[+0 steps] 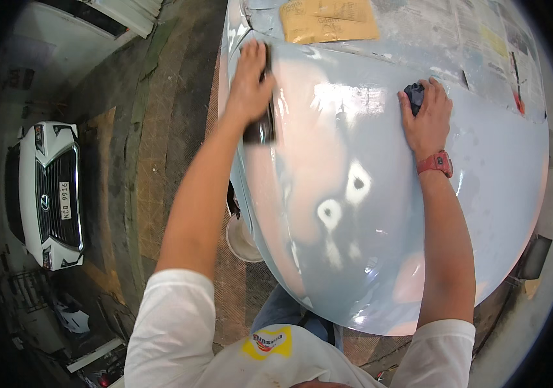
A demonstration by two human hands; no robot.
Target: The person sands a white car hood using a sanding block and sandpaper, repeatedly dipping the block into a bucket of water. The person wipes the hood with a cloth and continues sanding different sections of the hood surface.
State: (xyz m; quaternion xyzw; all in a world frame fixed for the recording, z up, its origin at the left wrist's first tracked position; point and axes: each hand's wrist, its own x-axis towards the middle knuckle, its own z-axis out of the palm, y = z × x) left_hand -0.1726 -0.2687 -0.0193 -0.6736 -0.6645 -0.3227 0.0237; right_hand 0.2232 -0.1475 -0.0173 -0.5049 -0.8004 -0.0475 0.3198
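Grey-coated and patched with pale peach: one car hood (380,142), spread before me, its rounded edge nearest the wearer.
Item: left hand (250,84), near the hood's far left corner, fingers together and thumb apart, gripping a long dark block (262,132) along the left edge; slight blur.
Item: right hand (428,116), toward the hood's far right side, fingers close together and curled, pinching a dark wad (413,97) against the thumb; its material I cannot tell.
Item: yellow-brown paper packet (334,22), by the far edge, beside newspaper sheets (444,32).
Step in hand, I judge: rubbing down the coat with the block. Next move, in my view, calls for flat, even strokes, light at the left edge, lest it cut through.
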